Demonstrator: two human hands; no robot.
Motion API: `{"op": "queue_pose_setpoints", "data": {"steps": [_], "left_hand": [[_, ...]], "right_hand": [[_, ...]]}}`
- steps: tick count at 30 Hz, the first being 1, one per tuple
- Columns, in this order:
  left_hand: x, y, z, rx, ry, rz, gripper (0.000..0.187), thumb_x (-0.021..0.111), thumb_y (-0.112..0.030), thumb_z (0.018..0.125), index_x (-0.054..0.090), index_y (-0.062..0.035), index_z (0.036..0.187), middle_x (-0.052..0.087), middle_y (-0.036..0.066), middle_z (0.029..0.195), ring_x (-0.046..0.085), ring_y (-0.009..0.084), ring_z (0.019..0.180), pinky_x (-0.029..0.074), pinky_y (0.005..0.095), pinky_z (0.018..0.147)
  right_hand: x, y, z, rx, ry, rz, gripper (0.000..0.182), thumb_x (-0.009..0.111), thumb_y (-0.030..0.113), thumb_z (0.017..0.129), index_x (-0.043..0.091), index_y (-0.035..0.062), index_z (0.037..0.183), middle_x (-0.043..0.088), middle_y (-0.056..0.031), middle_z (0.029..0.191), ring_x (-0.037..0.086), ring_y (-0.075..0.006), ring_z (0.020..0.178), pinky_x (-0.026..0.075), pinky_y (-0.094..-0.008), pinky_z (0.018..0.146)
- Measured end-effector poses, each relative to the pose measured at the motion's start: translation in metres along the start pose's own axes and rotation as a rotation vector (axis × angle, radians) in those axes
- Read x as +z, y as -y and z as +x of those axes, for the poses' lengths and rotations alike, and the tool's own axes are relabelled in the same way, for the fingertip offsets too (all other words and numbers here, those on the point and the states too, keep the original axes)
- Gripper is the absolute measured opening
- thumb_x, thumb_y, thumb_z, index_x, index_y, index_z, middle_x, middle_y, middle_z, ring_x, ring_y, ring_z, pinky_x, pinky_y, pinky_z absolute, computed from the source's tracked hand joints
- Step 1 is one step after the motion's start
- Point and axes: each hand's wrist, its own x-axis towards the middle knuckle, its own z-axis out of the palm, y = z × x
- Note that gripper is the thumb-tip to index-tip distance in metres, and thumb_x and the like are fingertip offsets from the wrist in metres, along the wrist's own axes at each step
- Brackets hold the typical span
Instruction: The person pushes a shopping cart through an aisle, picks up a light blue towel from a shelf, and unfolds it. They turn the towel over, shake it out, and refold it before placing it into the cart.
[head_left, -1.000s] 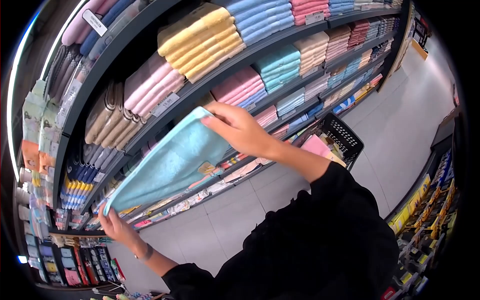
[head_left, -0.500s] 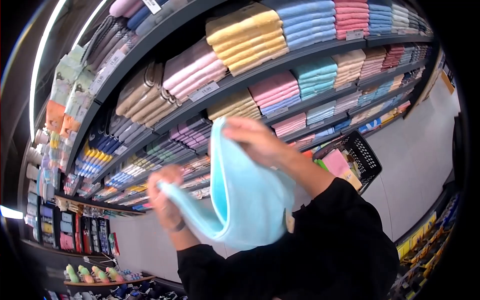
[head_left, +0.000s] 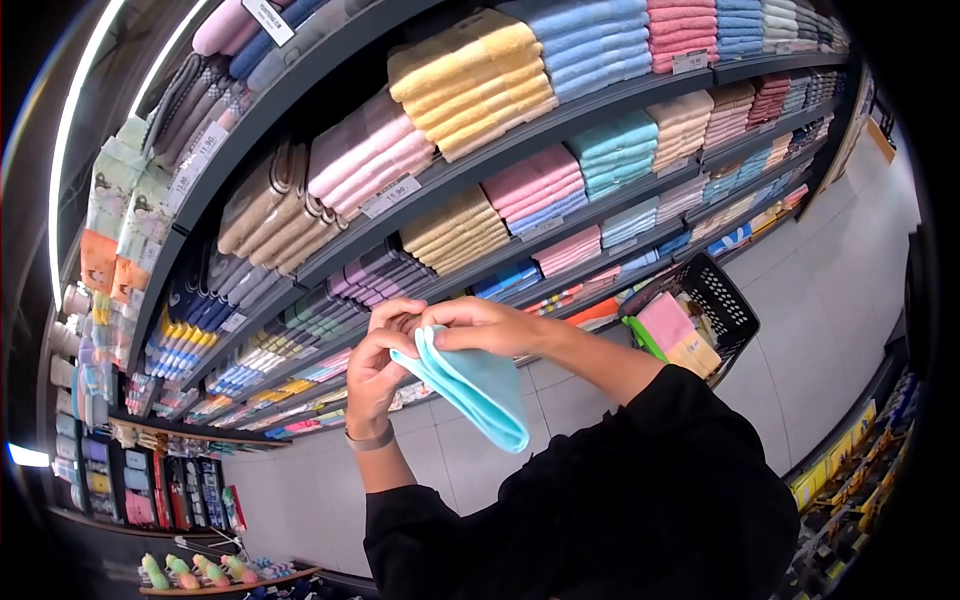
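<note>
A light turquoise cloth [head_left: 480,390] hangs folded between my two hands, its folded lower end pointing down and to the right. My left hand [head_left: 378,365] has its fingers closed on the cloth's upper left corner; a dark band is round that wrist. From the right, my right hand [head_left: 475,328] pinches the top edge, thumb in front. Both hands are close together, their fingertips nearly touching. Beyond them are shelves with stacked towels, among them a yellow stack [head_left: 470,75] and a pink stack [head_left: 370,150].
A black basket [head_left: 735,300] holding a pink item [head_left: 668,322] and other goods stands on the tiled floor [head_left: 400,450] at the right. Dark shelf edges [head_left: 330,255] curve across the view. More racks of goods [head_left: 850,480] are at the lower right.
The hands have come together from wide apart. The cloth, spread into an open loop before, is now folded into a smaller, narrower shape.
</note>
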Motion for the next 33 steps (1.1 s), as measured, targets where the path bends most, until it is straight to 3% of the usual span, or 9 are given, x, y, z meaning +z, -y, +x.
{"op": "queue_pose_setpoints", "data": {"steps": [9,12,17,19,23,24,26,28,33], "left_hand": [[-0.005,0.009,0.005,0.020,0.033,-0.046,0.018,0.063,-0.014,0.085,0.058,-0.0034,0.098,0.044,0.018,0.128,0.044,0.0305,0.120,0.031,0.0438,0.104],[0.007,-0.003,0.003,-0.079,-0.290,0.119,0.042,0.062,-0.019,0.085,0.046,0.0004,0.119,0.044,0.017,0.128,0.044,0.0266,0.121,0.036,0.0390,0.101],[0.003,-0.003,-0.038,-0.025,-0.163,0.007,0.056,0.068,-0.019,0.079,0.041,0.0013,0.124,0.044,0.015,0.128,0.046,0.0236,0.119,0.037,0.0366,0.101],[0.009,-0.004,-0.041,-0.192,-0.236,0.503,0.057,0.069,-0.019,0.080,0.041,0.0011,0.125,0.044,0.015,0.128,0.048,0.0233,0.118,0.038,0.0351,0.099],[-0.003,0.020,-0.042,-0.421,-0.467,0.671,0.034,0.064,-0.005,0.083,0.052,0.0033,0.114,0.056,0.010,0.107,0.054,0.0134,0.092,0.044,0.0256,0.081],[-0.003,0.021,-0.044,-0.285,-0.538,0.660,0.023,0.061,-0.001,0.084,0.055,0.0037,0.107,0.058,0.007,0.099,0.051,0.0100,0.082,0.043,0.0228,0.073],[-0.002,0.014,-0.045,-0.155,-0.588,0.611,0.021,0.059,-0.001,0.085,0.055,0.0032,0.105,0.057,0.007,0.099,0.051,0.0104,0.084,0.042,0.0231,0.075],[-0.004,0.009,-0.047,-0.037,-0.638,0.565,0.015,0.056,0.000,0.087,0.055,0.0021,0.103,0.055,0.007,0.099,0.051,0.0119,0.087,0.042,0.0244,0.078],[-0.002,0.005,-0.041,-0.056,-0.606,0.587,0.016,0.056,-0.002,0.088,0.055,0.0020,0.103,0.055,0.007,0.100,0.051,0.0126,0.090,0.041,0.0254,0.081]], "right_hand": [[-0.009,0.004,0.007,-0.114,0.070,-0.158,0.019,0.054,0.015,0.092,0.058,-0.0012,0.099,0.052,-0.0032,0.101,0.048,-0.0098,0.095,0.038,-0.0257,0.082],[-0.012,-0.001,0.009,-0.191,-0.117,-0.201,0.017,0.052,0.011,0.092,0.058,-0.0029,0.099,0.050,-0.0029,0.099,0.047,-0.0093,0.093,0.037,-0.0239,0.081],[-0.029,0.000,0.002,-0.259,-0.456,-0.319,0.016,0.052,0.011,0.093,0.057,-0.0033,0.099,0.049,-0.0023,0.095,0.046,-0.0081,0.089,0.038,-0.0223,0.076],[-0.035,0.002,0.000,-0.268,-0.501,-0.363,0.017,0.052,0.012,0.093,0.057,-0.0029,0.099,0.048,-0.0017,0.092,0.046,-0.0072,0.087,0.037,-0.0219,0.075],[-0.037,0.004,-0.001,-0.212,-0.561,-0.397,0.017,0.053,0.011,0.092,0.056,-0.0034,0.099,0.050,-0.0025,0.091,0.048,-0.0086,0.085,0.039,-0.0235,0.074],[-0.037,0.005,-0.003,-0.311,-0.547,-0.570,0.016,0.053,0.010,0.091,0.056,-0.0038,0.099,0.051,-0.0037,0.093,0.049,-0.0101,0.086,0.039,-0.0239,0.074],[-0.039,0.008,-0.010,-0.405,-0.535,-0.743,0.016,0.053,0.009,0.091,0.055,-0.0041,0.099,0.052,-0.0049,0.095,0.050,-0.0117,0.086,0.040,-0.0243,0.074],[-0.037,0.011,-0.016,-0.399,-0.514,-0.766,0.018,0.056,0.009,0.087,0.056,-0.0045,0.099,0.055,-0.0114,0.098,0.055,-0.0256,0.090,0.043,-0.0307,0.078],[-0.033,-0.002,-0.020,-0.263,-0.576,-0.499,0.017,0.056,0.010,0.087,0.056,-0.0035,0.098,0.055,-0.0093,0.095,0.055,-0.0202,0.087,0.043,-0.0299,0.076]]}}
